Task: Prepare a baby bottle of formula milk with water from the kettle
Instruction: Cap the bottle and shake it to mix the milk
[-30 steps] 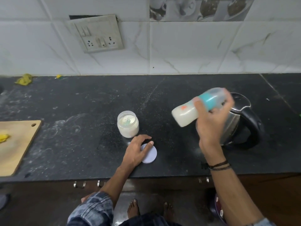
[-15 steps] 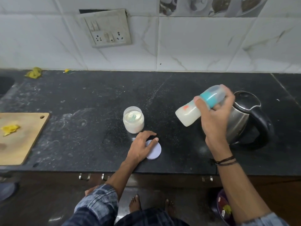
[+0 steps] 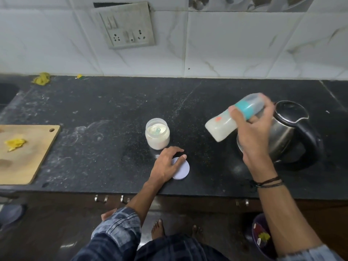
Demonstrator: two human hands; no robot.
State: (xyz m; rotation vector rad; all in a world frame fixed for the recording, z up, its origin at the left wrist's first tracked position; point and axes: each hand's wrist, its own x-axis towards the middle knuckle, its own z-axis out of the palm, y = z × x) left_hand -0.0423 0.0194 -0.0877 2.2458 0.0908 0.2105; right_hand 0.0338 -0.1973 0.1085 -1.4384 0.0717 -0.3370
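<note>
My right hand (image 3: 253,132) grips a baby bottle (image 3: 224,127) with a teal collar and clear cap, held nearly sideways above the counter, base to the left; white milk fills its lower part. Behind that hand stands a steel kettle (image 3: 288,129) with a black handle and closed lid. An open jar of white formula powder (image 3: 157,135) with a small scoop inside stands at the counter's middle. Just in front of it my left hand (image 3: 167,164) rests flat on the jar's white round lid (image 3: 181,169), which lies on the black counter (image 3: 113,119).
A wooden cutting board (image 3: 26,153) with a yellow scrap lies at the left edge. A switch and socket plate (image 3: 126,27) hangs on the tiled wall. Yellow bits lie at the back left. A sink corner (image 3: 7,93) shows far left, a bin (image 3: 261,234) on the floor below right.
The bottle in my right hand has shifted slightly and tipped a little, its image blurred. My left hand stays on the lid. The camera view has drifted a bit.
</note>
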